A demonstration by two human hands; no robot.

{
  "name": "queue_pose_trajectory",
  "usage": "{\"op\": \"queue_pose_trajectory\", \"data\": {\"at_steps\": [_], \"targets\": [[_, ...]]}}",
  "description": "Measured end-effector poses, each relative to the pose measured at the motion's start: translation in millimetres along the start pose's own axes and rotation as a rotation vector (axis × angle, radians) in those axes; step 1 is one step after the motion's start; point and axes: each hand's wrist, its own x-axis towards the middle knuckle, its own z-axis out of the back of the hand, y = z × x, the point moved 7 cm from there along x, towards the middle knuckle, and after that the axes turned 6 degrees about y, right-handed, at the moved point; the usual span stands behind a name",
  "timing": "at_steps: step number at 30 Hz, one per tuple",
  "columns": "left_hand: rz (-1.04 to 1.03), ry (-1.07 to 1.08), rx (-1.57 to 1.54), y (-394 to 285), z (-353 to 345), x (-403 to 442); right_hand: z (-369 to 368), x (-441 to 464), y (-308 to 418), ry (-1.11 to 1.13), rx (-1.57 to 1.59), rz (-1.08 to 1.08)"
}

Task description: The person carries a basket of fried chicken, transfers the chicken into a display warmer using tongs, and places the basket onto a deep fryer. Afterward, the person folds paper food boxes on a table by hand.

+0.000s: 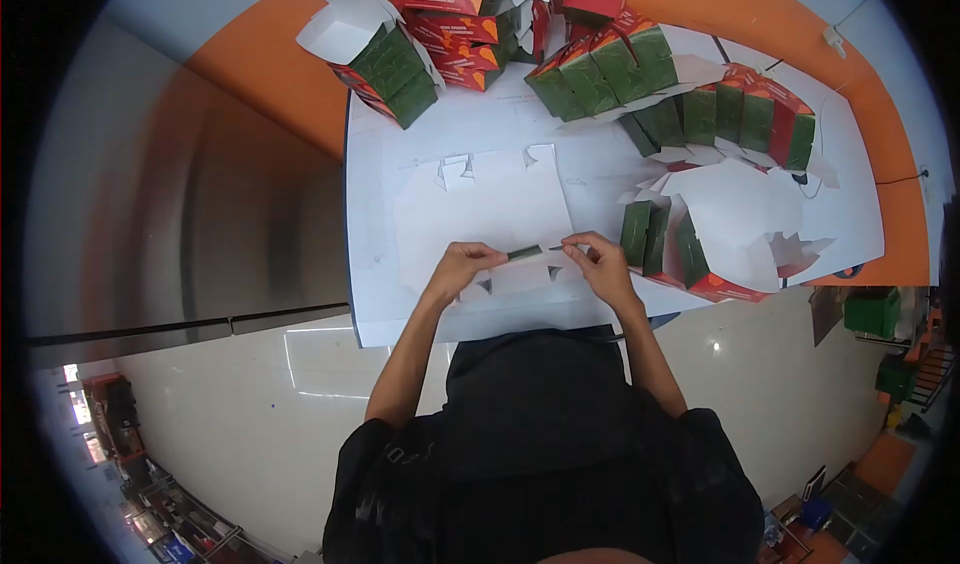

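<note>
A flat white cardboard box blank [490, 209] lies inside-up on the table in front of me, with cut tabs along its far edge. Its near edge is partly folded up, showing a narrow green strip [525, 253] of the printed side. My left hand [466, 266] pinches the left end of this folded edge between thumb and fingers. On the other end, my right hand [598, 264] pinches a small dark-edged flap of the same blank. Cut notches show just below the hands.
Folded red and green boxes stand in rows at the back [610, 69] and right [750, 119] of the white table [380, 309]. An open box [385, 69] stands at the far left. More white blanks [730, 204] lie to the right.
</note>
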Motion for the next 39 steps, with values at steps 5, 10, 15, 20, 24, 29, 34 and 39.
{"op": "queue_pose_trajectory", "data": {"at_steps": [5,10,15,20,24,29,34,39], "targets": [[-0.227,-0.172,-0.151,5,5,10,2,0,28,-0.132,0.027,0.324],[-0.235,-0.298,-0.087,-19,4,-5,-3,22,19,-0.375,0.025,0.381],[-0.4,-0.273,-0.066,-18,2,5,-28,22,73,-0.266,-0.231,0.679],[-0.399,-0.316,-0.052,-35,5,-7,-28,27,53,-0.392,0.046,0.529],[-0.527,-0.291,-0.042,-31,1,-4,-37,24,67,-0.2,-0.194,0.635],[-0.645,-0.237,0.053,-43,-6,-12,-48,20,74,-0.042,-0.41,0.756],[-0.905,-0.445,0.528,-100,-20,-65,-50,33,35,0.093,-0.242,0.44],[-0.761,-0.225,0.083,-42,-19,-117,-28,40,25,0.042,0.203,0.29]]}}
